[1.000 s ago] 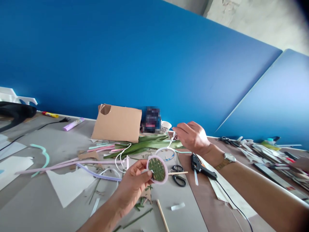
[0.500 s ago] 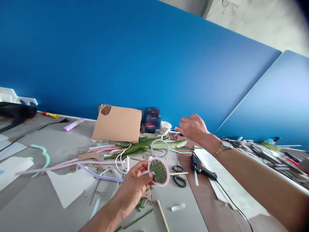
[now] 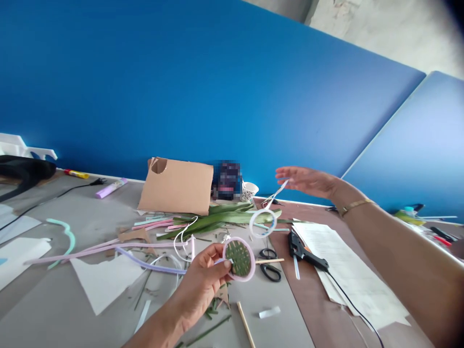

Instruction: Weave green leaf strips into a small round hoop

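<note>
My left hand (image 3: 208, 270) pinches a small round disc (image 3: 239, 260) at its left edge. A pale pink rim surrounds the disc, and its face is green with short light flecks. Higher up and to the right is my right hand (image 3: 308, 182), fingers stretched, with the end of a thin white strip at its thumb. Down from there the strip runs to a white tape ring (image 3: 263, 223), which seems to hang just above the disc. Black-handled scissors (image 3: 270, 266) and a thin wooden stick (image 3: 270, 261) lie right of the disc.
A black glue gun (image 3: 306, 251) with a cord rests beside printed sheets (image 3: 348, 270) on the right. Long green leaves (image 3: 217, 216), a cardboard piece (image 3: 177, 186) and a patterned paper cup (image 3: 249, 191) are towards the blue partition (image 3: 181, 87). Foam strips and paper scraps cover the left.
My right hand has moved right and its fingers have straightened. The tape ring has swung right along with the strip, which looks more taut. My left hand and the disc have hardly moved.
</note>
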### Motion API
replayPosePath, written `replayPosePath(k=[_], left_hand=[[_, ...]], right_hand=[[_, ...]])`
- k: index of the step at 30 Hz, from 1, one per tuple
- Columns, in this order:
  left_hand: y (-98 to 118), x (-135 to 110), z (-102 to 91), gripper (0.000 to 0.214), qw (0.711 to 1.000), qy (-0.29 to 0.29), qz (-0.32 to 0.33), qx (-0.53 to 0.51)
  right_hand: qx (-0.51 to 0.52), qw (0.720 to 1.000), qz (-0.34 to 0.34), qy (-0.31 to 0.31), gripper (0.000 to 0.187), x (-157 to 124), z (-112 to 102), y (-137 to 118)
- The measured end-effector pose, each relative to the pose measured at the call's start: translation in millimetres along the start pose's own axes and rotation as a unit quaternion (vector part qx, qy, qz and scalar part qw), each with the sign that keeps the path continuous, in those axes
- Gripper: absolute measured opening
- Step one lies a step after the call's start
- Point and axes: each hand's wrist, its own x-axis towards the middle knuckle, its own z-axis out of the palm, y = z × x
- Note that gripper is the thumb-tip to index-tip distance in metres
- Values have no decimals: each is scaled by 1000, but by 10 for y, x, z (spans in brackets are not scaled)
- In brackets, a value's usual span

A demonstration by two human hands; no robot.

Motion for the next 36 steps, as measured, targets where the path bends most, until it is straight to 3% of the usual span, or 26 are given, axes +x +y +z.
replayPosePath(k=[2,4,6,12,18,23,28,32,36], left_hand=[[-5,3,2,18,1000,1,-1,1],[-12,5,-3,19,1000,1,-2,5],[-21,7,-13,20,1000,2,-4,9],[-36,16,-33,20,1000,9,-10,10],[-13,16,-10,21,1000,13,-9,4],[-3,14,-1,20,1000,14,-6,2],[24,-2,34,21,1000,15,-13,-3],[30,-7,43,23,1000,23,-18,3],[11,1,18,23,1000,18,-11,1]], right_hand=[[108,989,-44,86,22,6,15,9],[213,959,-76,169,11,26,43,15],[270,934,-90,215,10,49,68,12],[298,922,-101,225,5,69,119,-5],[281,926,-96,233,17,140,101,104],[187,957,-85,205,40,161,126,206],[-21,991,-51,121,40,174,281,254],[-214,973,-47,75,41,234,525,224],[-366,926,-78,43,79,254,783,104]])
